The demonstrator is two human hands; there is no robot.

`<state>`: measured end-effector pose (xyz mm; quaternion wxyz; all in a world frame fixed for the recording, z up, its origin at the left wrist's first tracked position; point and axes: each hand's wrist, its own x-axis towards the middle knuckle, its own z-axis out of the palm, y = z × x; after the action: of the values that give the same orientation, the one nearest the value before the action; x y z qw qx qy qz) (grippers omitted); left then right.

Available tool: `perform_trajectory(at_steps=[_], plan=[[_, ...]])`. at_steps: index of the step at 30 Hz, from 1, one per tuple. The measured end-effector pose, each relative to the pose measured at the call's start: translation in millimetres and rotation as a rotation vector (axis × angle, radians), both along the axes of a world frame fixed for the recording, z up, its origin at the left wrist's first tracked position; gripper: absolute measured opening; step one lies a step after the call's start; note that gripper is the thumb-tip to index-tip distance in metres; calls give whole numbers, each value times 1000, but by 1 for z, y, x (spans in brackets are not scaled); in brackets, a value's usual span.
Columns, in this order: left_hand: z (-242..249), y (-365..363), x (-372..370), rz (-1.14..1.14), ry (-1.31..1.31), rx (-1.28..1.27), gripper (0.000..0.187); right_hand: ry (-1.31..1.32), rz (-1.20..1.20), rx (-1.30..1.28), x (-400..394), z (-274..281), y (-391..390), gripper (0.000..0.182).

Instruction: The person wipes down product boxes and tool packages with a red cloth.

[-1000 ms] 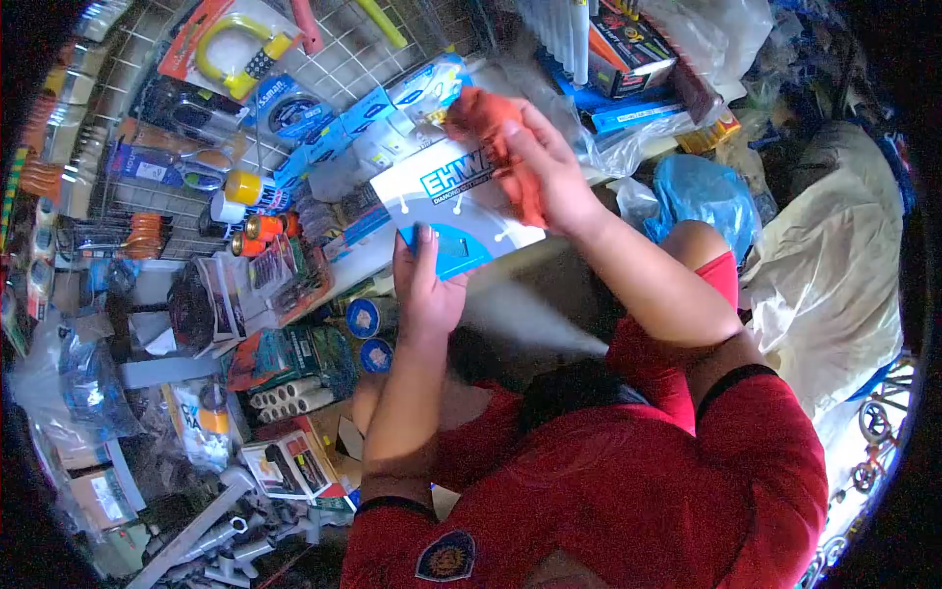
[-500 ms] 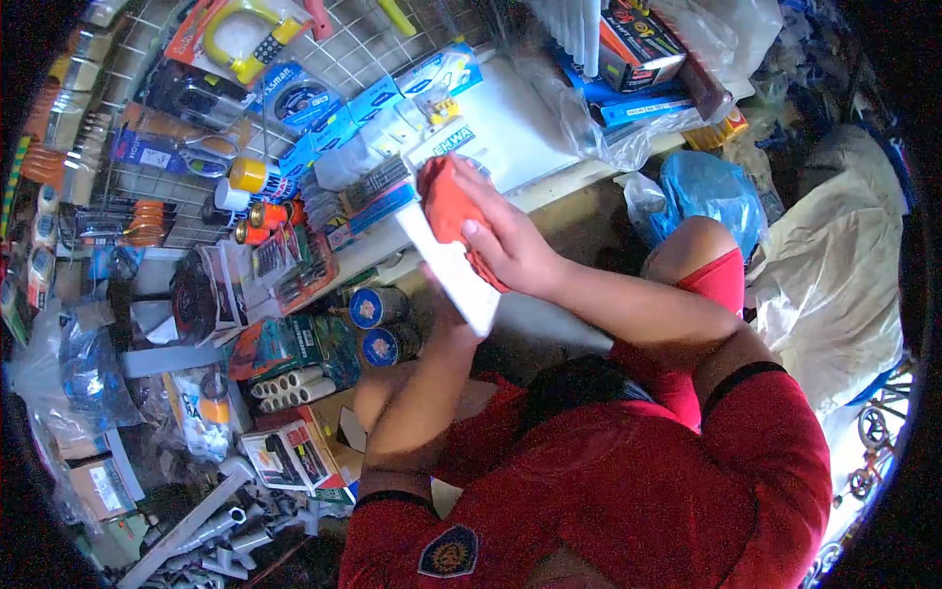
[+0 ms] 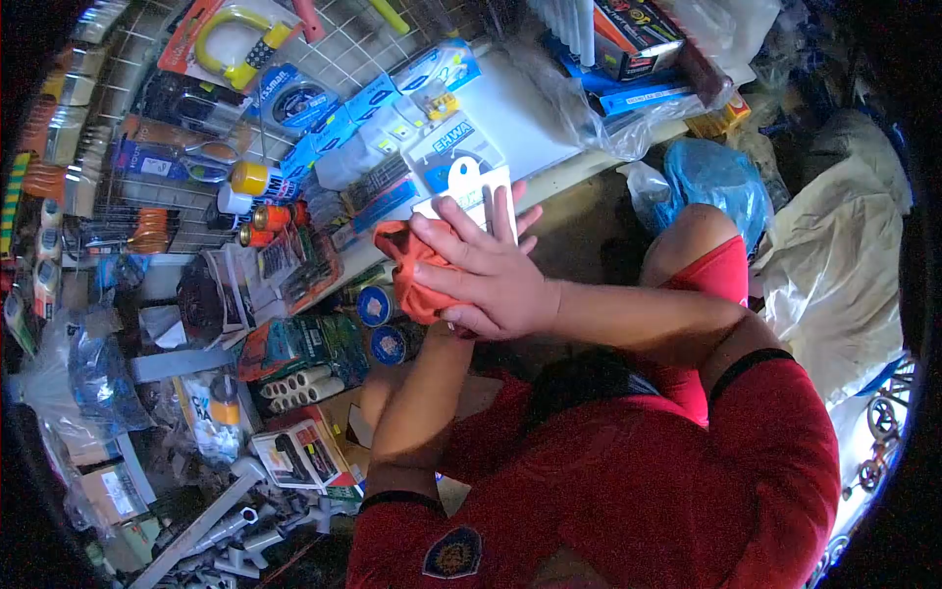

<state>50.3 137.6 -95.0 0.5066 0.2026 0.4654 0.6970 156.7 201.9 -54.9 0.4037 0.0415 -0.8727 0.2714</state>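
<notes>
My right hand (image 3: 505, 285) presses a crumpled orange cloth (image 3: 422, 290) onto a white card pack with a hang hole (image 3: 479, 179), its fingers spread over the cloth. The pack's upper end shows above the fingers, with small print on it; the rest is covered by cloth and hand. My left hand (image 3: 530, 218) holds the pack from beneath, its fingertips curling past the right edge. Its palm is hidden. Just beyond the pack lies an EHWA blister pack (image 3: 453, 147) on the shelf.
The shelf edge (image 3: 559, 175) runs below blue boxes (image 3: 368, 103) and packaged tools. Two round tins (image 3: 375, 306) stand beneath it. A blue plastic bag (image 3: 716, 187) is beside my knee. Grey pipe fittings (image 3: 235, 535) lie at lower left; a beige sheet (image 3: 834, 265) hangs at right.
The white pack has turned so its hang-hole end points up toward the shelf. My right hand and the cloth have moved down and left, with the fingers now spread wider.
</notes>
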Motion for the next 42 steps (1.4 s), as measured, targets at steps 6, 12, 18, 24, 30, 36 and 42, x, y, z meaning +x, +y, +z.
perform_trajectory(at_steps=[6,12,18,24,30,36,42], plan=[[-3,-4,3,-126,179,208,94,54,-83,159,0,3,27,57],[51,-27,14,-62,71,386,128,1,-14,-232,-5,13,42,52],[32,-43,-6,154,0,291,110,22,100,-419,-7,18,54,36],[47,-34,-21,17,-424,570,87,149,308,-1066,5,40,60,22],[40,-37,-45,49,-414,540,62,-66,344,-1265,24,54,116,32],[47,-33,-42,43,-377,563,55,-479,640,-839,30,67,107,35],[38,-31,-36,45,-314,406,61,-387,674,-858,28,69,77,30]])
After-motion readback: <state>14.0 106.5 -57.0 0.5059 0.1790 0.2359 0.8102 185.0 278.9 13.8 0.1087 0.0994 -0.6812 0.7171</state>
